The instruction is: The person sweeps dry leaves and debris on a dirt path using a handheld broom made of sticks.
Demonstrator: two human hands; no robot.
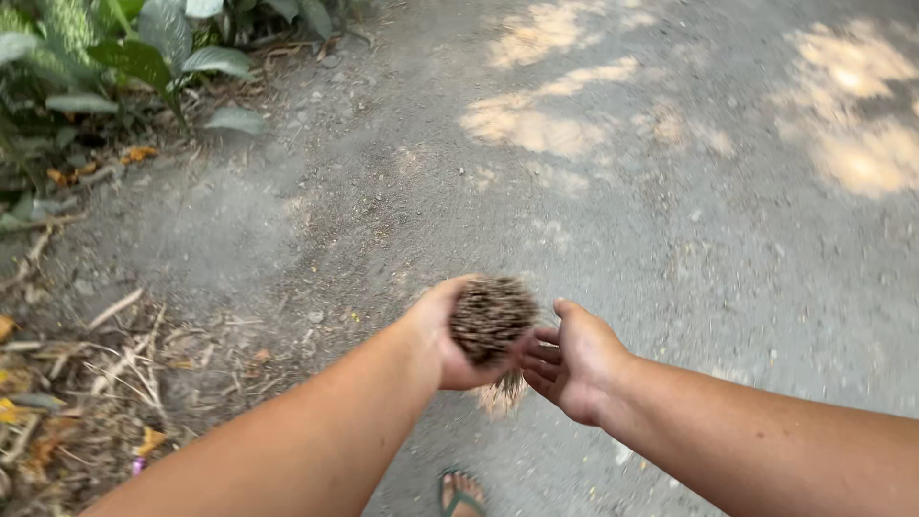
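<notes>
The left hand (450, 335) is closed around the butt end of a stick broom (492, 316), a tight bundle of thin brown sticks seen end-on, so the cut tips face the camera and the sweeping end pokes out blurred below the fist at about 6 o'clock. The right hand (572, 359) sits just beside it at 3 o'clock, palm open and fingers loosely curled toward the bundle, close to it but, as far as the view shows, not gripping it; whether the fingertips touch the sticks is hard to tell. By my reading the step in hand is squaring up the bundle, with the free palm set against the stick ends; a sound next move would call for a firm hold with the left and a flat, even tap, so no sticks slip loose. Beneath the hands, at 6 o'clock, a foot in a green sandal (461, 495) stands on the grey dirt path (670, 220), which carries patches of sunlight toward 1 o'clock. Dry twigs and fallen leaves (86, 373) lie at 9 o'clock, and green plants (115, 57) grow at 10 o'clock.
</notes>
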